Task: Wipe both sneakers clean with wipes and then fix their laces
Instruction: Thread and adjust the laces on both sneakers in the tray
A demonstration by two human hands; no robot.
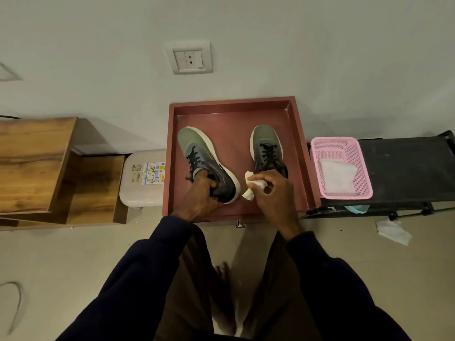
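Right hand [273, 193] is curled round a balled-up wipe [256, 184], pinching it just right of frame centre, close beside the heel of the held sneaker [204, 153]. Left hand [199, 195] grips that sneaker at the collar, fingers hooked into the opening. The danger looks like this: held only at the collar, the toe could swing or skid across the tray [299, 143] once the wipe pushes, and a wad that crumpled may smear dirt rather than lift it, or snag the loose laces. The sneaker sits centre-left, toe angled to the upper left, grey-green fading to dark at the heel, with a white sole and black laces. The second sneaker [267, 146] stands right of centre, its heel hidden behind the right hand. Fresh wipes [338, 177] wait in the basket [364, 168] at right.
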